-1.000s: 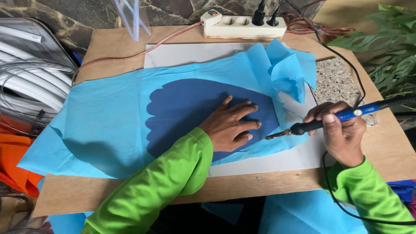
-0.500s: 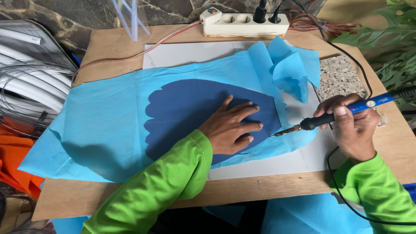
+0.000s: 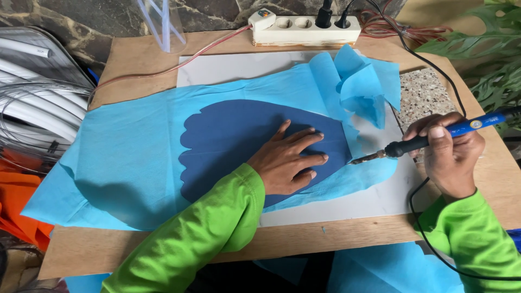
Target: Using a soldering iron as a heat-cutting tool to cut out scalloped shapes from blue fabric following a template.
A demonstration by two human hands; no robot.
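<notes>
A wooden table (image 3: 163, 54) fills most of the view. On it lies a flat white board (image 3: 228, 68). Over the white board spreads a big light blue sheet (image 3: 125, 157), thin like cloth, with its far right corner crumpled up. On top of the light blue sheet sits a dark blue shape (image 3: 233, 135) with a wavy left edge and a round right end.

The left hand (image 3: 287, 160) lies flat on the dark blue shape, near its right end, fingers spread out and pressing down. It grips nothing. Its sleeve is bright green.

The right hand (image 3: 448, 152) is to the right of the dark blue shape, over the white board. Its fingers are curled tight around a hot cutting pen (image 3: 429, 139) with a blue and black handle. The pen's dark tip points left and sits right at the right edge of the dark blue shape, on the light blue sheet.

A white power strip (image 3: 304, 30) lies at the far side of the table, behind the light blue sheet. A black cord (image 3: 418, 59) runs from it toward the pen.
</notes>
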